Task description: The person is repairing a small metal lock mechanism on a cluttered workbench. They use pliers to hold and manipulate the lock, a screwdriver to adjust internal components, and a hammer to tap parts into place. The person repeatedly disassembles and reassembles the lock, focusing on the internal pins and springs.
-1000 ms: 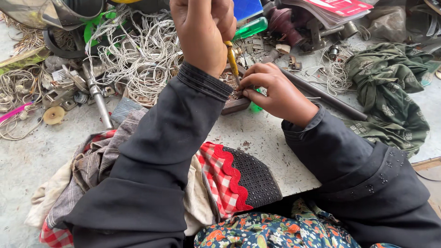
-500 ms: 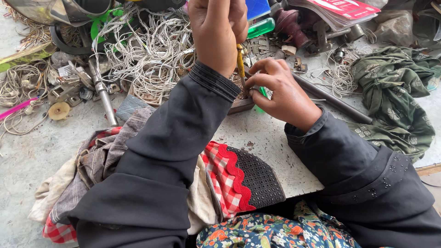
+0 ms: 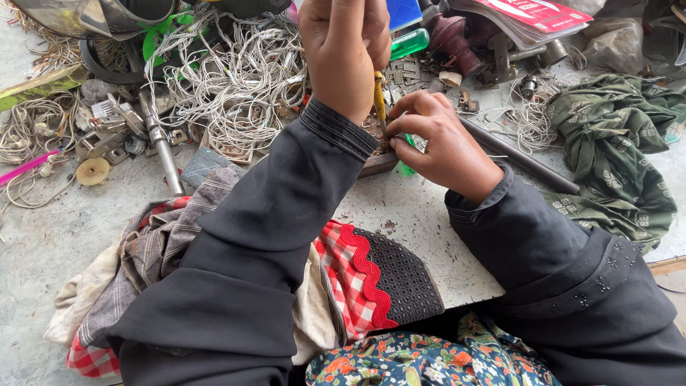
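My left hand [image 3: 345, 50] is raised and closed in a fist around a thin tool with a yellow handle [image 3: 379, 96], held nearly upright, its tip pointing down onto a small dark workpiece [image 3: 375, 154] on the grey work surface [image 3: 414, 214]. My right hand [image 3: 439, 139] sits just beside the tool, fingers curled and pinching something small at the workpiece; a bit of green [image 3: 407, 168] shows under the fingers, can't tell what it is. The workpiece lies between my two hands, at the near edge of the clutter, partly hidden by my left sleeve [image 3: 286, 207]. Both arms in black sleeves. Behind the hands: a big tangle of whitish wire [image 3: 236, 78], a metal rod [image 3: 161, 139] lying left of it, small metal parts [image 3: 107, 132] around the rod, a pale round disc [image 3: 93, 171] and a pink stick [image 3: 25, 166] far left. A long dark bar [image 3: 522, 159] runs diagonally just right of my right hand. Green patterned cloth [image 3: 614, 150] bunched at right, well apart from the hands. A green translucent piece [image 3: 409, 43], a blue item [image 3: 404, 13] and a red-covered booklet [image 3: 536, 14] at the top. Near me, a pile of rags [image 3: 150, 243] with red checked cloth [image 3: 343, 275] and a black perforated piece [image 3: 400, 279] with red wavy trim, under my left arm. Floral fabric [image 3: 429, 357] on my lap at bottom.
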`<action>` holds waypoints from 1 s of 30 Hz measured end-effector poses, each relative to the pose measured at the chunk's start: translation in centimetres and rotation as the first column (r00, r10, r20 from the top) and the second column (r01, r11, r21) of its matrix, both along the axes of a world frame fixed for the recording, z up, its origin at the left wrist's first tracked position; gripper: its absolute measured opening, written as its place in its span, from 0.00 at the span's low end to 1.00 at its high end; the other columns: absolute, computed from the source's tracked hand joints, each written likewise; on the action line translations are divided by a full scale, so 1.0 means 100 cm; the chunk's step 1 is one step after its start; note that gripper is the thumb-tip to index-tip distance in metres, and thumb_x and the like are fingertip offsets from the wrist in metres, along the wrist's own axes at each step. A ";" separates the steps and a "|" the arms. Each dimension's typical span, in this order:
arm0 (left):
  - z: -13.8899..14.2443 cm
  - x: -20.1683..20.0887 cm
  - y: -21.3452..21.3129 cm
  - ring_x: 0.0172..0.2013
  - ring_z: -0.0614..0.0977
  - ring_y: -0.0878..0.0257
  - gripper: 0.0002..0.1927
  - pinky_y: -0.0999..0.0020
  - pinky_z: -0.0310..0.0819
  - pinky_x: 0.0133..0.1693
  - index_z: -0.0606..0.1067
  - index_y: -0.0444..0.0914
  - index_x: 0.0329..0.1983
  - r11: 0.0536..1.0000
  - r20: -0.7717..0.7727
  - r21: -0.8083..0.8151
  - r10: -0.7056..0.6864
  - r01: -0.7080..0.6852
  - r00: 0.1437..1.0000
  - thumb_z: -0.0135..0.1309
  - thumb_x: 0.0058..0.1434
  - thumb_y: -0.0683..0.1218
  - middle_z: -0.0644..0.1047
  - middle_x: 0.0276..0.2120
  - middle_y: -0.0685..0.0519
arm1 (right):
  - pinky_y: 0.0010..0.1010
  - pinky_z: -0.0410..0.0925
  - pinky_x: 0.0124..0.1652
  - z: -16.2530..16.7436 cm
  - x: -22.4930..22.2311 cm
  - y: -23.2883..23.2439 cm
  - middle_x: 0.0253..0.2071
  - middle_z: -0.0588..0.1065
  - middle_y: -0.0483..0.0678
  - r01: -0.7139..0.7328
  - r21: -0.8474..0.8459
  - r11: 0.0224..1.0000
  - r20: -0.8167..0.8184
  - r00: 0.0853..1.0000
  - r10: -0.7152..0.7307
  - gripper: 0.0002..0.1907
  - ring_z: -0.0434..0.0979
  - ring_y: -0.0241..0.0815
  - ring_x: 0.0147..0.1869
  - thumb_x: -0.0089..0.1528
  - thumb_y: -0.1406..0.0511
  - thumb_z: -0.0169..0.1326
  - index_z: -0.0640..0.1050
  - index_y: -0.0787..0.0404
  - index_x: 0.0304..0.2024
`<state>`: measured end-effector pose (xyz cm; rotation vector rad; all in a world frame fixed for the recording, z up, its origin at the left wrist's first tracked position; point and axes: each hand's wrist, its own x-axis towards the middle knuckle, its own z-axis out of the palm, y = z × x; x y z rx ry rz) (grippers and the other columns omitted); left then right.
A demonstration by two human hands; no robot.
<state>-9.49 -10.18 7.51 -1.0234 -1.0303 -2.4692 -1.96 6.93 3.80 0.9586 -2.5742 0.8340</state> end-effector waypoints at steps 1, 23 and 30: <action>0.000 0.001 0.001 0.14 0.58 0.69 0.23 0.71 0.49 0.18 0.62 0.36 0.27 1.000 -0.011 -0.006 0.004 -0.004 1.000 0.45 0.79 0.50 0.61 0.17 0.55 | 0.45 0.60 0.63 0.000 0.000 0.000 0.55 0.73 0.51 -0.001 -0.001 1.000 -0.001 1.000 0.001 0.09 0.67 0.53 0.63 0.60 0.68 0.58 0.83 0.61 0.42; 0.011 0.027 0.010 0.15 0.58 0.72 0.21 0.73 0.48 0.18 0.67 0.36 0.31 0.997 -0.027 -0.033 0.065 -0.066 0.998 0.47 0.79 0.52 0.64 0.19 0.57 | 0.42 0.64 0.59 0.004 0.000 -0.009 0.49 0.75 0.50 -0.038 -0.034 0.999 -0.042 0.998 0.036 0.05 0.70 0.53 0.58 0.60 0.69 0.59 0.82 0.62 0.39; 0.007 0.021 0.011 0.16 0.58 0.69 0.22 0.72 0.49 0.19 0.64 0.35 0.30 0.999 -0.036 -0.022 0.036 -0.037 0.999 0.47 0.81 0.50 0.63 0.21 0.55 | 0.42 0.63 0.58 0.003 -0.003 0.000 0.49 0.75 0.50 -0.040 -0.030 0.999 -0.043 0.998 0.039 0.05 0.70 0.53 0.58 0.60 0.69 0.59 0.81 0.63 0.39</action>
